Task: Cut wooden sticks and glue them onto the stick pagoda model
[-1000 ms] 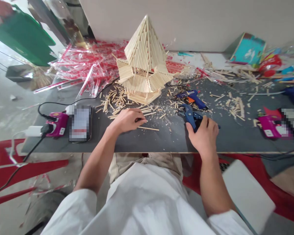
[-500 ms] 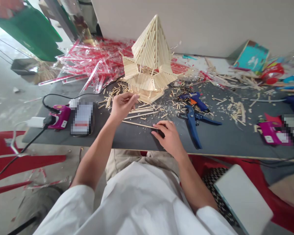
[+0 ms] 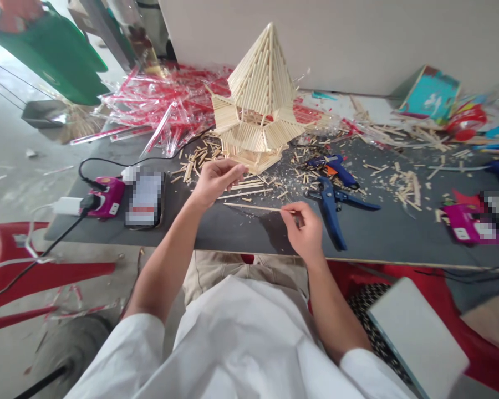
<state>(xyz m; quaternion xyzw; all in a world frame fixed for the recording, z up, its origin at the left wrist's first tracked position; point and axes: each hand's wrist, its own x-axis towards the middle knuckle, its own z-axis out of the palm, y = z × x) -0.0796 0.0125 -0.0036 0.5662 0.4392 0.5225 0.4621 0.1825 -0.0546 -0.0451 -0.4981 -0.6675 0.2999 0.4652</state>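
Observation:
My right hand [image 3: 305,230] pinches one end of a thin wooden stick [image 3: 251,206], which points left just above the table. My left hand [image 3: 219,178] is closed, thumb against fingers, in front of the wooden stick model [image 3: 260,83]; what it holds, if anything, I cannot make out. The model has a pointed roof over a flared lower tier. Several loose sticks [image 3: 249,192] lie below my left hand. Right of my right hand lies a blue cutter [image 3: 332,216] with its handles apart, and behind it a blue glue gun [image 3: 339,169].
Red and clear plastic wrappers [image 3: 166,111] are heaped at the back left. A phone [image 3: 145,199] and a magenta power adapter [image 3: 108,197] with cables lie on the left. Stick offcuts [image 3: 405,185] scatter over the dark table [image 3: 382,238]. Another magenta adapter [image 3: 468,221] sits at the right.
My right hand has left the blue cutter, moved left and picked up a stick by its end, now lifted slightly. My left hand has risen off the table towards the model.

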